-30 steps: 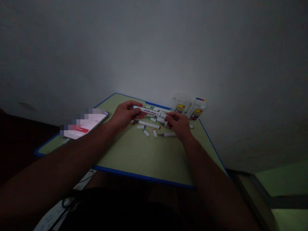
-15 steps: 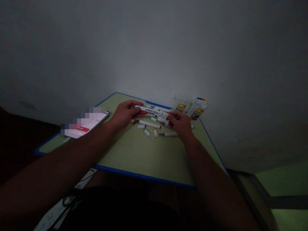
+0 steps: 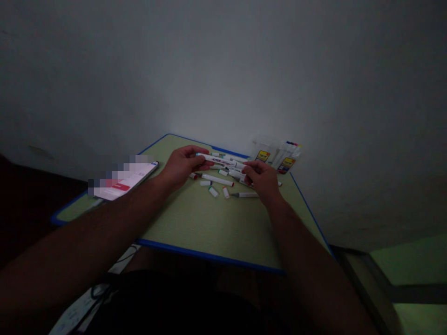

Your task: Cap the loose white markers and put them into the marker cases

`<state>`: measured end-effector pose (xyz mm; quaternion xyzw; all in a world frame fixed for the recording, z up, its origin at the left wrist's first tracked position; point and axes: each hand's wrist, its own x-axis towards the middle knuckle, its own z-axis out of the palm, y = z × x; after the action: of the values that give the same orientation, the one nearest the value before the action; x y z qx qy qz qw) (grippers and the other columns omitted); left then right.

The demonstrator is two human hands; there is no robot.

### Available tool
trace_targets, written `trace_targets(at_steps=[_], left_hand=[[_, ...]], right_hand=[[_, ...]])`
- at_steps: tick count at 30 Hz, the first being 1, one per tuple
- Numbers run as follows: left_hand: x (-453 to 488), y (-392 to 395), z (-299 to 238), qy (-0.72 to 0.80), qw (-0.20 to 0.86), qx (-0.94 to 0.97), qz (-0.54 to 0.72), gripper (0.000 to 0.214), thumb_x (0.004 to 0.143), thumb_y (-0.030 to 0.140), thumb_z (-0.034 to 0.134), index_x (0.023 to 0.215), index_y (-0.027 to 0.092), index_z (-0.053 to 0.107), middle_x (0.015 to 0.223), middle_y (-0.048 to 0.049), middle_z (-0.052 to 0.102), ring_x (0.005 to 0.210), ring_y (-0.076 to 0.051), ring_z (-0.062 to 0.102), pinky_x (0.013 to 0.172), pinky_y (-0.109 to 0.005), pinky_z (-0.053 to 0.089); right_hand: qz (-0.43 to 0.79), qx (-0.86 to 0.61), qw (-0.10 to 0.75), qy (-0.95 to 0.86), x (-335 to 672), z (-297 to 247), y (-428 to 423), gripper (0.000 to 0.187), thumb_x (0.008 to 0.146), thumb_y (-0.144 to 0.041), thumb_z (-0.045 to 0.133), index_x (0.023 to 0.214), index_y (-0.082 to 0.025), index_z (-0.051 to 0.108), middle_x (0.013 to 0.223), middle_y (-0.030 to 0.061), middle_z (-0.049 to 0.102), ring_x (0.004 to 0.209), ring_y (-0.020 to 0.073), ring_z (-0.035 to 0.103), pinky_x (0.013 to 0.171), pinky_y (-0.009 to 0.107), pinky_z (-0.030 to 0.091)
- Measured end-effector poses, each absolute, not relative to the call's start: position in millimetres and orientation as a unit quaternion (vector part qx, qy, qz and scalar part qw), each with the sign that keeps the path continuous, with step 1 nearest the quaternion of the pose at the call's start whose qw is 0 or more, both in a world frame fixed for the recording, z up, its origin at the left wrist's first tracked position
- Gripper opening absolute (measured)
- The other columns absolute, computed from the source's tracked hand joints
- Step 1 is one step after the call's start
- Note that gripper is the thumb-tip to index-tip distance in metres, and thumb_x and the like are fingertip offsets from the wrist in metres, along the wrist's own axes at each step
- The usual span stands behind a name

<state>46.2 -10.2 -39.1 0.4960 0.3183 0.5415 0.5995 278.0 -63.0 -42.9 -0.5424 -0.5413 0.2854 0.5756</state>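
A white marker (image 3: pixel 219 161) with a blue end is held level above the table, between my two hands. My left hand (image 3: pixel 183 164) grips its left end with thumb and fingers. At the other end, my right hand (image 3: pixel 261 178) pinches the white cap (image 3: pixel 239 165), which meets the marker's barrel; whether it is fully seated I cannot tell. Below lie an uncapped marker with a red end (image 3: pixel 218 180), another uncapped marker (image 3: pixel 245 195) and several loose caps, among them a green-ended cap (image 3: pixel 213 191) and an orange-ended cap (image 3: pixel 225 192). More markers behind are partly hidden by my hands.
The pale green table (image 3: pixel 209 223) has a blue rim and stands against a grey wall (image 3: pixel 223 83). A lit phone (image 3: pixel 129 180) lies on the left. Clear packets with yellow labels (image 3: pixel 263 156), one with pens (image 3: pixel 289 156), stand at the back right.
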Motion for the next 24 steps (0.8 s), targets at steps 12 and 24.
trace_targets(at_steps=[12, 24], left_hand=[[47.6, -14.1, -35.1, 0.339, 0.593, 0.492, 0.54, 0.013, 0.081, 0.003, 0.064, 0.092, 0.009, 0.067, 0.088, -0.0094, 0.074, 0.076, -0.016, 0.074, 0.078, -0.031, 0.062], [46.9, -11.3, -37.5, 0.344, 0.598, 0.487, 0.535, 0.013, 0.081, 0.004, 0.066, 0.093, 0.009, 0.069, 0.089, -0.0105, 0.074, 0.076, -0.016, 0.074, 0.08, -0.032, 0.062]], right_hand=[[0.284, -0.535, 0.581, -0.543, 277.9, -43.1, -62.7, 0.027, 0.07, -0.036, 0.071, 0.088, -0.016, 0.07, 0.066, 0.0001, 0.067, 0.047, 0.0094, 0.056, 0.044, 0.023, 0.044], [0.267, -0.546, 0.577, -0.546, 277.2, -42.1, -63.2, 0.027, 0.071, -0.037, 0.07, 0.088, -0.017, 0.07, 0.067, 0.0006, 0.067, 0.048, 0.0096, 0.055, 0.045, 0.024, 0.045]])
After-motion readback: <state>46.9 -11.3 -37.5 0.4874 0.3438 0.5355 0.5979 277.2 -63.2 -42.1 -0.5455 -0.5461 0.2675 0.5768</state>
